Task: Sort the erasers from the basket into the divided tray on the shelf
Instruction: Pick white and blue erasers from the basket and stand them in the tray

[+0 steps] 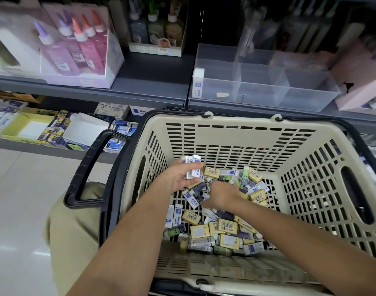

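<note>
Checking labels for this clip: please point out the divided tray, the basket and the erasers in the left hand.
divided tray [262, 95]: head view, clear front wall.
basket [236, 136]: head view, far slotted wall.
held erasers [194, 171]: head view, printed wrapper face.

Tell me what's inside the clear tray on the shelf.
One white and blue eraser stands against the tray's left wall. The other compartments look bare; the back ones are too blurred to be sure.
</note>
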